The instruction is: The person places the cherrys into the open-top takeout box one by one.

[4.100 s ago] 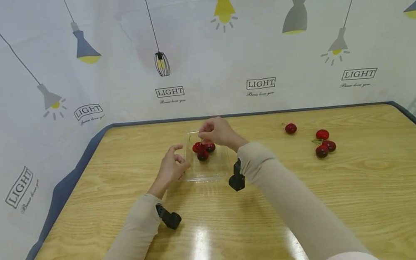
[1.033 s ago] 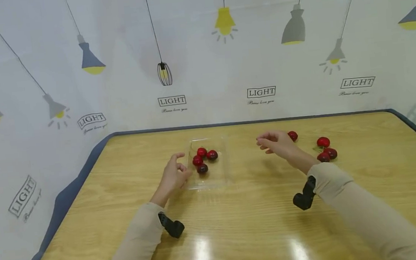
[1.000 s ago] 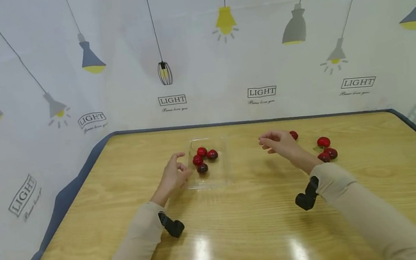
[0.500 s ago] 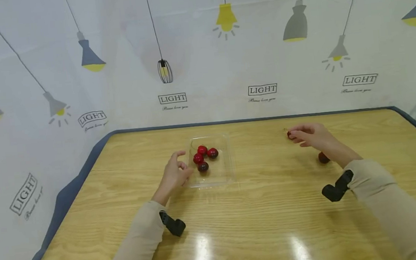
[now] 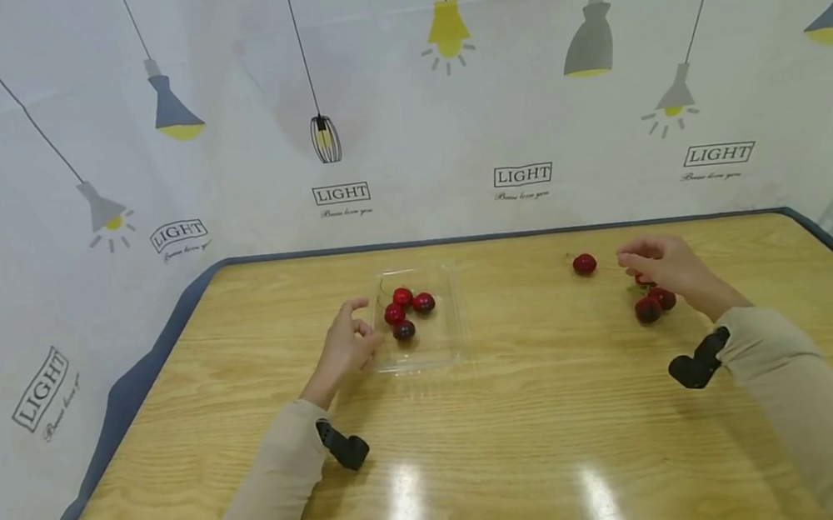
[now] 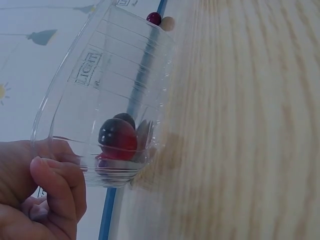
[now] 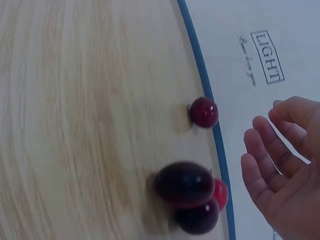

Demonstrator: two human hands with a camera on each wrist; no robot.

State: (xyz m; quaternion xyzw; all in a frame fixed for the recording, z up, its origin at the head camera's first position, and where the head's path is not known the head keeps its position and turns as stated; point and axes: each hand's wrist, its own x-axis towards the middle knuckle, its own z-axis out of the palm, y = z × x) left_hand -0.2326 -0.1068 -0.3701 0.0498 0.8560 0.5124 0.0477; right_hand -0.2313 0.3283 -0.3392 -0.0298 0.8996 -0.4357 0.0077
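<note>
My left hand (image 5: pixel 347 339) pinches the left rim of a clear plastic box (image 5: pixel 426 359) between thumb and fingers, as the left wrist view shows close up. Inside the box, towards its far left part, lie several red and dark red cherries (image 5: pixel 424 303). Over on the right, my right hand (image 5: pixel 667 268) hovers above a cluster of three cherries (image 5: pixel 647 310), partly covering them in the head view. Its fingers (image 7: pixel 272 155) are loosely bent with nothing between them in the right wrist view. A single cherry (image 5: pixel 584 264) with a stem lies to the left of that hand.
A light wooden table (image 5: pixel 522 417) carries everything, its far edge lined with a blue border (image 5: pixel 460 240). Behind it stands a white wall covering (image 5: pixel 417 109) printed with lamps. Between the box and the loose cherries runs bare wood.
My right hand has gone from the box out to the right, past the single cherry, to above the cluster. My left hand has stayed at the box's rim.
</note>
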